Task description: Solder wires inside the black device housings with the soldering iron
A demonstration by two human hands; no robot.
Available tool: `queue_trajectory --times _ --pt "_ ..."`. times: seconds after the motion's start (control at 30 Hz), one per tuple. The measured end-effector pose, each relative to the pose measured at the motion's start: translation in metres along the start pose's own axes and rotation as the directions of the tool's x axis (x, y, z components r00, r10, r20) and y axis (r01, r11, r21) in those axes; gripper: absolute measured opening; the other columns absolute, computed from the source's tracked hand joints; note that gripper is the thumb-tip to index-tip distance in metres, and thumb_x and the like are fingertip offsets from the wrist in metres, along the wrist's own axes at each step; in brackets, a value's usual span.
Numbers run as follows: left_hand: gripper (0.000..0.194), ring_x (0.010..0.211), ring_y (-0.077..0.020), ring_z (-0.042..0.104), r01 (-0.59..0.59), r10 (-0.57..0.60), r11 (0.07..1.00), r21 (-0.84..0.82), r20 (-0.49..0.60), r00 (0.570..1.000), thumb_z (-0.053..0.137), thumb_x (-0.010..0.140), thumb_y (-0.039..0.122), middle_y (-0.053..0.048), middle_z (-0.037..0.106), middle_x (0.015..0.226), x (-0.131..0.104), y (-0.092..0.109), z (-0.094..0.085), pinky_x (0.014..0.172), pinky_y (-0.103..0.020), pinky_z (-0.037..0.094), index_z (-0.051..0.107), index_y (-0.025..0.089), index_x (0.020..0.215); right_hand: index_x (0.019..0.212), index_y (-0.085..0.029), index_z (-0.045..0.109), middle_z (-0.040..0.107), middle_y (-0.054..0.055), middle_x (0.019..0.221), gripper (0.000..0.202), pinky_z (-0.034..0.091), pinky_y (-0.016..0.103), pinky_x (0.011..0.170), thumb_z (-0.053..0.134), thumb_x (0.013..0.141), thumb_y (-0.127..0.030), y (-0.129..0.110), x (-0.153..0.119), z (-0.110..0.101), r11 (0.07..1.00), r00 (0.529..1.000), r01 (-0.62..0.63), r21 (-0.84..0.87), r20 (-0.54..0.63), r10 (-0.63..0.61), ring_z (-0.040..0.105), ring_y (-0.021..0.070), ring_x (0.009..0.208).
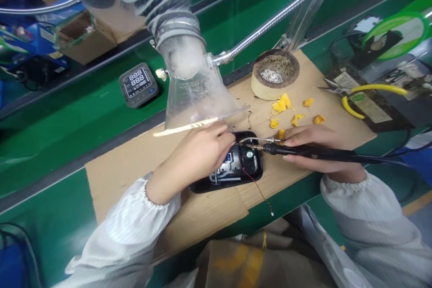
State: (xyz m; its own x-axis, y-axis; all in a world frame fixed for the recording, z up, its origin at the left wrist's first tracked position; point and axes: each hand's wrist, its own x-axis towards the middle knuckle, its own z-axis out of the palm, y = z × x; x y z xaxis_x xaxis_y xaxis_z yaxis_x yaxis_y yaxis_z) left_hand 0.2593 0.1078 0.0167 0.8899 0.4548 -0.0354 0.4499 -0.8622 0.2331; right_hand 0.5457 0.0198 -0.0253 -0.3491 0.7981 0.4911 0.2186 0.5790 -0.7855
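A black device housing (236, 180) lies open on the cardboard, with a small blue part, tubing and a round component inside. My right hand (312, 146) is closed around a black soldering iron (317, 153), whose metal tip and thin feed tube reach over the housing's upper part. Above the housing's upper left, my left hand (211, 148) has its fingers pinched together near the tip; a thin blue wire shows by them, but what they grip is hidden. A twisted red and black wire (258, 185) with a white connector hangs over the housing's front edge.
A clear fume hood (199, 90) hangs just above my left hand. Behind lies a round solder pot (275, 74); yellow scraps (282, 103) are scattered nearby. Yellow-handled pliers (353, 99) rest at the right. A meter with a display (138, 84) stands at the back left.
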Motion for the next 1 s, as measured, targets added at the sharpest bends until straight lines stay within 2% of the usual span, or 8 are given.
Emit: queue_trajectory --times 0.23,0.53,0.83,1.0 --pt "0.027 0.076 -0.0201 0.047 -0.004 0.004 1.000 0.006 0.007 1.000 0.046 0.102 0.022 -0.006 0.056 0.081 -0.0002 0.0007 -0.0018 0.068 -0.033 0.038 0.068 0.015 0.089 0.112 -0.028 0.068 0.075 0.001 0.091 0.033 0.061 0.025 0.075 0.077 0.084 -0.013 0.0010 0.0009 0.0011 0.999 1.000 -0.020 -0.037 -0.009 0.019 0.075 0.0157 0.086" --pt "0.026 0.079 -0.0207 0.049 0.002 -0.003 1.000 0.015 0.011 1.000 0.046 0.102 0.022 -0.006 0.056 0.082 0.0001 0.0003 0.0004 0.072 -0.035 0.041 0.069 0.015 0.091 0.109 -0.019 0.067 0.074 0.004 0.091 0.029 0.059 0.022 0.081 0.076 0.084 -0.007 -0.0008 0.0012 0.0025 1.000 1.000 -0.009 -0.003 0.003 0.009 0.073 0.0136 0.089" --pt "0.026 0.078 -0.0204 0.049 -0.012 0.012 1.000 0.027 0.000 1.000 0.046 0.102 0.022 -0.006 0.057 0.082 -0.0004 0.0001 0.0001 0.072 -0.035 0.042 0.069 0.015 0.091 0.109 -0.020 0.068 0.075 0.005 0.090 0.031 0.060 0.024 0.078 0.078 0.082 -0.009 -0.0003 0.0038 0.0020 1.000 1.000 0.013 -0.008 -0.002 -0.013 0.074 0.0159 0.087" --pt "0.026 0.079 -0.0212 0.049 -0.007 0.007 1.000 0.028 0.002 1.000 0.046 0.102 0.022 -0.006 0.058 0.083 -0.0004 -0.0001 0.0006 0.073 -0.035 0.042 0.069 0.015 0.092 0.110 -0.026 0.069 0.076 0.002 0.091 0.031 0.061 0.025 0.077 0.078 0.083 -0.013 -0.0001 0.0041 0.0023 1.000 1.000 -0.012 -0.017 0.003 0.012 0.076 0.0166 0.086"
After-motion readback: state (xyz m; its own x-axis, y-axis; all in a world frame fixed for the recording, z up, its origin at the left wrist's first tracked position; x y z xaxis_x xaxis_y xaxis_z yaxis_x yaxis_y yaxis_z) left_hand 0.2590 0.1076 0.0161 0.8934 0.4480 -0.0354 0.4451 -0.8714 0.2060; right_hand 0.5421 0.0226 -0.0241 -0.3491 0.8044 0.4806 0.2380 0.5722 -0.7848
